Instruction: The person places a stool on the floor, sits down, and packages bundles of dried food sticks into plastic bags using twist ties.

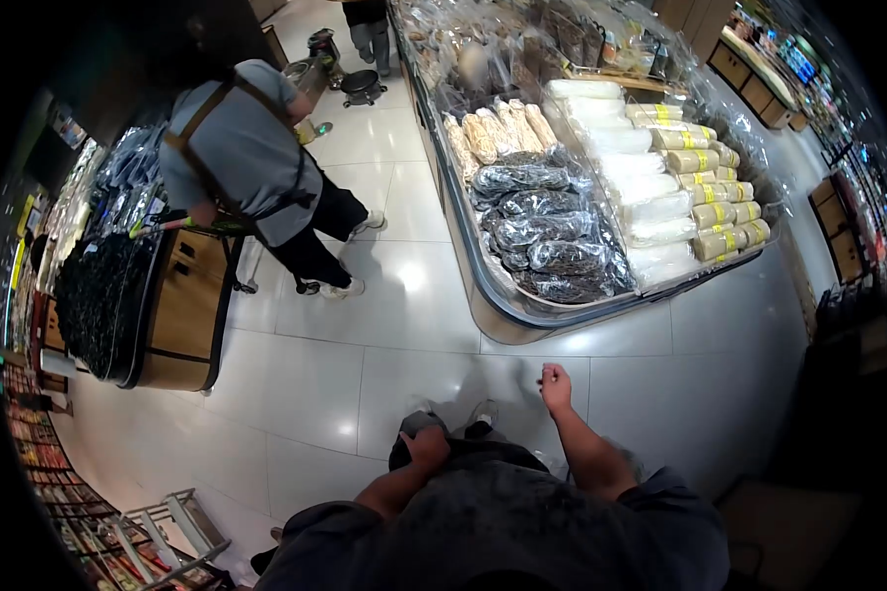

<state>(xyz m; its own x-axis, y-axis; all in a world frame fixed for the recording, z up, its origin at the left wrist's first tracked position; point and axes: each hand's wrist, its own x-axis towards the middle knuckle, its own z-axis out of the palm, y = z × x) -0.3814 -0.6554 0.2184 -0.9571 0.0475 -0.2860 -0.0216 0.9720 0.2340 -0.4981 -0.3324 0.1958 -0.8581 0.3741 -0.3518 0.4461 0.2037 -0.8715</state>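
While the right hand (556,387), fingers curled, is nearest the display stand (562,323) bearing dark packets (542,231), the left hand (427,448) lies by the thigh, either hand's grip being indeterminable at this angle.

Shop floor. Glossy pale floor tiles (414,369) with thin joints run under and around my right fingers (552,372). Just ahead of them, a display counter (508,330) with a rounded, dark-edged corner. Farther left, a wood-panelled stand (189,295); far lower left, stocked shelves (44,424) and a metal-framed cart (192,522). Right and ahead, wooden cabinets (840,227). Bright light reflections (413,277) ahead-left; lower right dark.
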